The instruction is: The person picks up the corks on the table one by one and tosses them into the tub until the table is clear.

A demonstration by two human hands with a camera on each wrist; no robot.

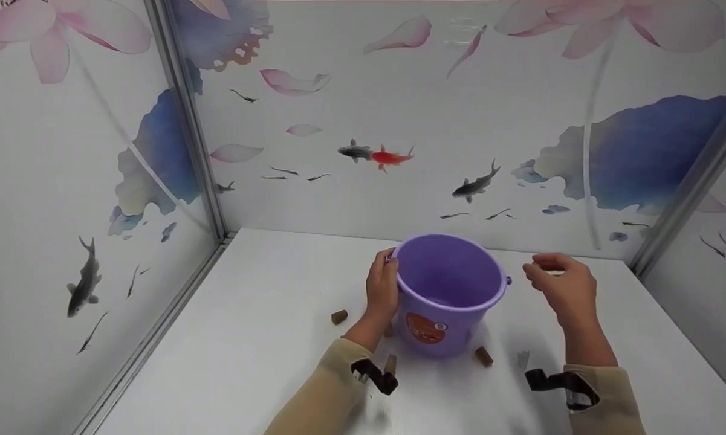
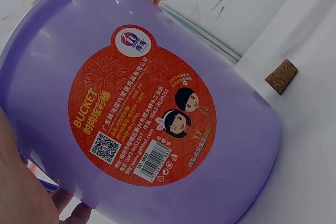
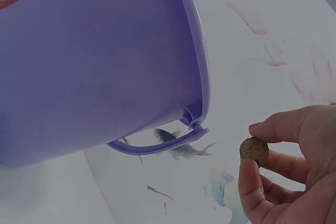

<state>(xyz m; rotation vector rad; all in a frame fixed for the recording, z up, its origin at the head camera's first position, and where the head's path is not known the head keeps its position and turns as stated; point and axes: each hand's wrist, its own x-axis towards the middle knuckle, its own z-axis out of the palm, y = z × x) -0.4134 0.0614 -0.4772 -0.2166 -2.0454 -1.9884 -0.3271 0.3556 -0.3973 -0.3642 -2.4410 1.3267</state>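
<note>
right wrist view: our right hand pinches cork between fingers, round end facing camera, long axis roughly toward lens. head view: purple bucket lies left of right hand, apart. right forearm reaches forward over desk, fingers turned toward bucket; our left hand grips bucket's left side near rim.

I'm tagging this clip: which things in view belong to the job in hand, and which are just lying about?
Part of the job, it seems:
purple bucket, gripped by the left hand
cork, pinched by the right hand
probably the loose corks on the table

Apparently just there:
fish-printed wall
black wrist mounts
</note>
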